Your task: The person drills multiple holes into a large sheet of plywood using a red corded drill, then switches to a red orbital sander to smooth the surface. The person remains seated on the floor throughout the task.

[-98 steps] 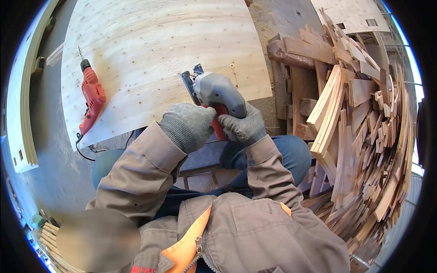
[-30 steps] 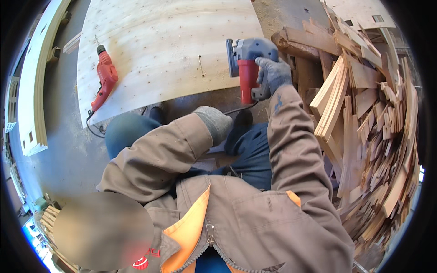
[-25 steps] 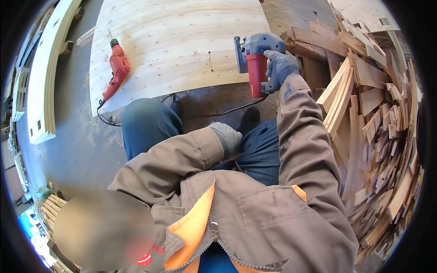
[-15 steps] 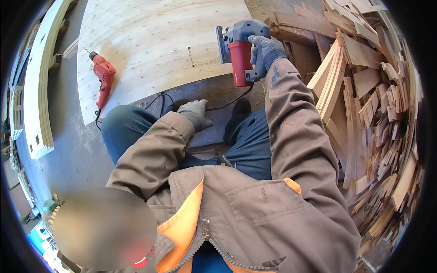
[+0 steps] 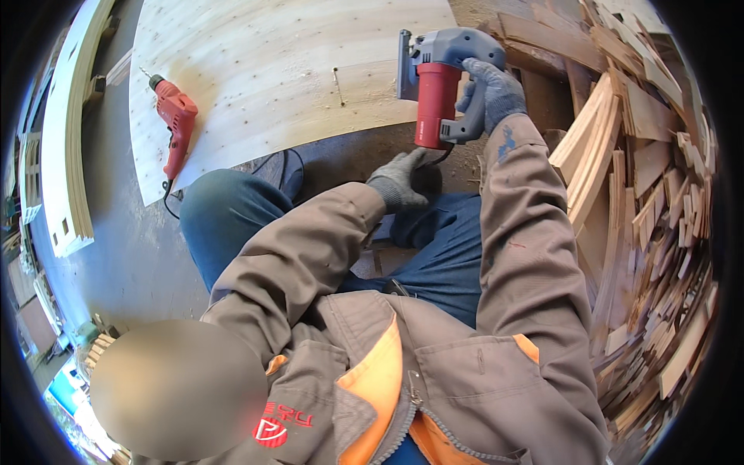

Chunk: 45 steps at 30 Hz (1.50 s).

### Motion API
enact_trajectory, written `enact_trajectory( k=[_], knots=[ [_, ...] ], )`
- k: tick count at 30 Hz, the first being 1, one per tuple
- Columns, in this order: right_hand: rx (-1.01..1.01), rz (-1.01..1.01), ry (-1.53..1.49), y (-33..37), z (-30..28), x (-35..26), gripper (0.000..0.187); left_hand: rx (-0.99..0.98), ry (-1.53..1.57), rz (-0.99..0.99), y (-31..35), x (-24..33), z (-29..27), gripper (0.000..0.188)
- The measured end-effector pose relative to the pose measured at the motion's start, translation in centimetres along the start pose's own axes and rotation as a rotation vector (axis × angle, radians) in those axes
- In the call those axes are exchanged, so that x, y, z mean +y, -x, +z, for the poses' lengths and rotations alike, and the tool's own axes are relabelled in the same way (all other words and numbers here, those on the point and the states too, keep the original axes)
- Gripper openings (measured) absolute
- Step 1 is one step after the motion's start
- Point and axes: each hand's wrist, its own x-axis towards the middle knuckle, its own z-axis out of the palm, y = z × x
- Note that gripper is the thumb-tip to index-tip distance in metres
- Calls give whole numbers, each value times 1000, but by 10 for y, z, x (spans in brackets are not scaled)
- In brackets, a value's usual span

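My right hand point(image 5: 496, 91), in a grey work glove, is wrapped round the rear handle of a jigsaw point(image 5: 439, 101) with a grey head and red motor body. The jigsaw is held up at the right end of the plywood sheet point(image 5: 271, 85), its flat base plate facing left. My left hand point(image 5: 399, 183), also gloved, is closed on the jigsaw's black power cord point(image 5: 443, 156) just below the red body; its fingers partly hide the cord. A red drill point(image 5: 177, 124) with a bit in its chuck lies on the sheet's left part.
A heap of wood offcuts point(image 5: 659, 186) lies along the right side. Long stacked boards point(image 5: 66, 170) stand at the left. A small thin rod-like piece point(image 5: 337, 85) rests on the sheet. My bent knee point(image 5: 225, 209) is close to the sheet's near edge.
My left hand has moved right along the cord, up close to the jigsaw. The jigsaw, in my right hand, now appears farther right in view, as the whole view has shifted somewhat.
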Motion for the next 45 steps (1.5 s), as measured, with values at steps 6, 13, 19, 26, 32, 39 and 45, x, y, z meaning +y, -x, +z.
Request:
enact_trajectory(
  k=[6,13,19,26,32,39,45],
  knots=[
    [9,21,-71,-6,3,0,19,-353,110,-147,-10,-14,7,47],
    [37,-40,22,-4,-7,-10,18,-258,-457,-253,4,2,-91,29],
    [6,12,19,-15,2,-3,25,226,-445,-285,68,4,-232,21],
    [90,3,59,-1,3,-6,30,521,-382,-75,122,19,-271,23],
    [50,10,86,8,10,-12,28,494,411,-21,94,23,-197,18],
    [23,29,132,2,15,-13,28,57,658,160,92,88,-53,37],
    [-2,46,127,6,20,-17,21,-284,-616,127,97,64,-64,88]
  ],
)
